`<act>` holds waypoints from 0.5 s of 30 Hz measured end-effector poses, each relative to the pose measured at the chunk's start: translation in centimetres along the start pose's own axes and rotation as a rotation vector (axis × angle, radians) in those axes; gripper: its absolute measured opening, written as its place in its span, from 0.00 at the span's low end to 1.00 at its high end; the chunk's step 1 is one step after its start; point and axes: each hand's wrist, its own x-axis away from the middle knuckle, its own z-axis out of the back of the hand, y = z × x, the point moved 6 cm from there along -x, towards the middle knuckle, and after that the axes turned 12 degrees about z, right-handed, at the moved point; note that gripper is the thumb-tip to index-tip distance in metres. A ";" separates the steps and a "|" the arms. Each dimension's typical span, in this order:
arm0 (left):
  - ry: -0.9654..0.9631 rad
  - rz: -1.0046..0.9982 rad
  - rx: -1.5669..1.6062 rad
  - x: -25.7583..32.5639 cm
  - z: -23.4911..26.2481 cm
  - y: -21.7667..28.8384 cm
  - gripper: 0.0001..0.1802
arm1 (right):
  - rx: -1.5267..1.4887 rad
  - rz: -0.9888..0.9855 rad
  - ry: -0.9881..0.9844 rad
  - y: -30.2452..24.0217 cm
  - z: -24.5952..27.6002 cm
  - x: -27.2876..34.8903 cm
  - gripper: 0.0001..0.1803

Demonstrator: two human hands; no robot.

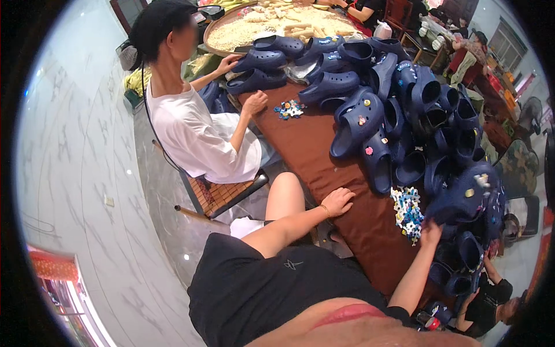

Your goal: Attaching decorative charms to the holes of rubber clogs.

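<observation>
My right hand (430, 232) grips the end of a navy clog (454, 199), raised over the pile on the right. Motion blurs the clog's far end, and pale charms show on it. Just left of that hand lies a heap of small blue, white and yellow shoe charms (407, 214). On the near edge of the brown-covered table (321, 156) rests my left hand (337, 201), palm down, fingers out and holding nothing. Navy clogs, among them one with a pink flower charm (377, 159), crowd the table beyond both hands.
A person in a white shirt (199, 130) sits at the left with hands by other clogs and a second charm heap (289, 110). A round tray (217, 40) of pale kernels stands behind. Another person (485, 303) is at the lower right, near a bottle (428, 321).
</observation>
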 end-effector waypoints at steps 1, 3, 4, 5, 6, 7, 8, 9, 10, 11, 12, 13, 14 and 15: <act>-0.013 0.006 0.037 -0.1 0.0 -0.2 0.19 | 0.045 -0.069 0.030 1.1 -1.2 3.0 0.22; -0.067 0.079 0.103 0.0 0.1 -0.7 0.21 | 0.160 -0.174 0.020 4.4 -2.2 7.9 0.24; -0.128 0.132 0.162 0.0 0.1 -0.5 0.24 | 0.214 -0.204 -0.008 6.4 -1.6 9.8 0.25; -0.127 0.133 0.158 0.2 0.5 0.1 0.24 | 0.220 -0.268 -0.166 7.4 -2.6 11.8 0.25; -0.128 0.135 0.280 0.5 1.1 0.9 0.30 | 0.224 -0.331 -0.325 8.4 -3.8 13.7 0.26; -0.138 0.129 0.405 0.8 1.6 1.9 0.36 | 0.265 -0.414 -0.346 9.5 -3.6 15.4 0.27; -0.145 0.125 0.402 1.1 2.1 2.9 0.36 | 0.306 -0.499 -0.370 10.9 -3.4 17.1 0.29; -0.252 0.299 0.529 1.5 2.1 3.2 0.42 | 0.413 -0.476 -0.350 12.3 -2.8 18.1 0.28; -0.355 0.482 0.652 2.4 1.6 2.9 0.48 | 0.521 -0.456 -0.336 12.5 -3.9 19.4 0.28; -0.336 0.486 0.613 2.9 1.5 2.9 0.54 | 0.413 -0.479 -0.348 11.8 -4.9 20.3 0.27; -0.332 0.492 0.611 3.5 1.3 2.8 0.54 | 0.413 -0.484 -0.355 10.9 -6.1 20.3 0.27; -0.231 0.454 0.462 3.9 1.3 2.6 0.53 | 0.611 -0.390 -0.478 10.0 -7.0 20.3 0.27; -0.135 0.413 0.313 4.5 1.4 2.6 0.53 | 0.808 -0.294 -0.598 9.6 -7.7 20.4 0.28; -0.176 0.458 0.308 4.3 1.2 2.6 0.52 | 0.818 -0.295 -0.632 10.4 -7.4 20.4 0.29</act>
